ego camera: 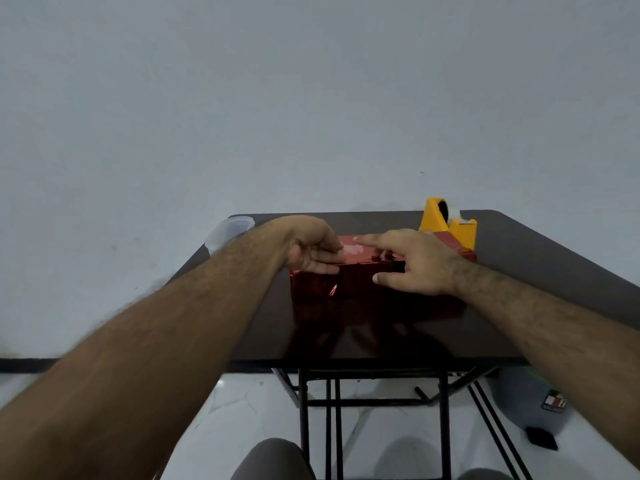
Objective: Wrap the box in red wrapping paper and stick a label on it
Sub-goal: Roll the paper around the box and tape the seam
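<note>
A box wrapped in shiny red paper (360, 277) lies in the middle of the dark table (540, 271). My left hand (311, 249) rests against its left end, fingers stretched along the top edge. My right hand (415, 263) lies flat on the top, index finger pointing left and thumb down on the near face. A pale patch, tape or a label (353, 250), shows on the top between my two hands; I cannot tell which it is.
A yellow tape dispenser (448, 220) stands at the back right of the table, just behind the box. A clear plastic cup (227, 232) lies at the back left corner. A grey bag (530, 400) sits on the floor under the table's right side.
</note>
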Available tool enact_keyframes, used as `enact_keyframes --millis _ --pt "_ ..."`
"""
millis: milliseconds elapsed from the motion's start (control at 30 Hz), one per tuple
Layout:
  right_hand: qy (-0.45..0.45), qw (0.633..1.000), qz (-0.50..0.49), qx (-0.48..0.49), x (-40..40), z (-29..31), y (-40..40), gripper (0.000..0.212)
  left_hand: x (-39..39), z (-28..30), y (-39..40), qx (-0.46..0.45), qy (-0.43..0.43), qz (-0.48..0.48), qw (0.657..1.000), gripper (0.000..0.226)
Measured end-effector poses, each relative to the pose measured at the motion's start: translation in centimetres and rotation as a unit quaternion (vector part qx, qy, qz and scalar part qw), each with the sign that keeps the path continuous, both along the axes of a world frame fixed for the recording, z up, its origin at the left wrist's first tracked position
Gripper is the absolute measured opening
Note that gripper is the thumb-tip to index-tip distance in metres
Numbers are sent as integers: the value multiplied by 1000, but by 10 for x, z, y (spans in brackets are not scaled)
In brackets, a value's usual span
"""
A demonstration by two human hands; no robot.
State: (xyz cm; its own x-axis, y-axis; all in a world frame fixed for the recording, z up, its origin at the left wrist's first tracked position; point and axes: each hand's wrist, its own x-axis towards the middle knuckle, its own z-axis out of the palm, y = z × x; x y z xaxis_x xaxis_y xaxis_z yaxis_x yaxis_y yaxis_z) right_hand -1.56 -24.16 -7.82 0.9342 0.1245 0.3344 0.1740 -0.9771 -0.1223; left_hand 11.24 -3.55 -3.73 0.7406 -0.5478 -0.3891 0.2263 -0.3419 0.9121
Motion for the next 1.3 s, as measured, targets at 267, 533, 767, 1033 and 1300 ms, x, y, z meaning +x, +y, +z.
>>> enact_keyframes --millis 267,533,767,1033,1300 --pt "0 999 7 -38 0 2 1 76 1 6 -8 62 -52 -6 997 10" --pt "19 999 -8 -42 1 6 7 71 -3 14 -18 132 -96 -10 987 8" --pt "41 998 -14 -54 5 16 13 79 -6 20 -29 251 -193 -35 948 17" --pt "38 995 -18 -86 2 17 16 52 -17 20 -36 345 -276 -71 894 32" --pt "49 995 -26 -81 0 18 20 55 -15 40 -13 384 -416 -33 824 18"
